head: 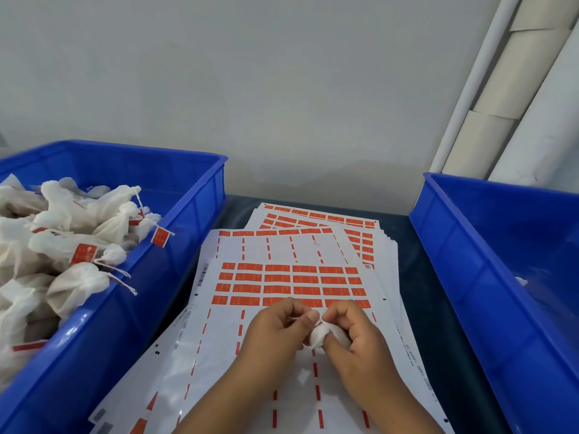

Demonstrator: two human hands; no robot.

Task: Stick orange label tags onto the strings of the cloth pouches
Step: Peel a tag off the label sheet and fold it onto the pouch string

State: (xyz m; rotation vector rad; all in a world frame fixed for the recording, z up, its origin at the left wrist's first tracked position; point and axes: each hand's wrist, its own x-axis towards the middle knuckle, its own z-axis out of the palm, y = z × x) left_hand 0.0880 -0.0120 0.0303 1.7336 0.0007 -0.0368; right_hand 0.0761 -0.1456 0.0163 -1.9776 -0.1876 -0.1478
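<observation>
Hovering over the white sheet of orange labels point(291, 278), the right hand point(354, 335) clasped a small white cloth pouch point(322, 335) in curled fingers. The left hand point(275, 330) pinched the pouch's thin white string point(296, 317) between thumb and forefinger.

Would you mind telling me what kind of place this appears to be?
Probably a small packing or labelling workstation: blue bins of tagged cloth pouches and stacked label sheets.
</observation>
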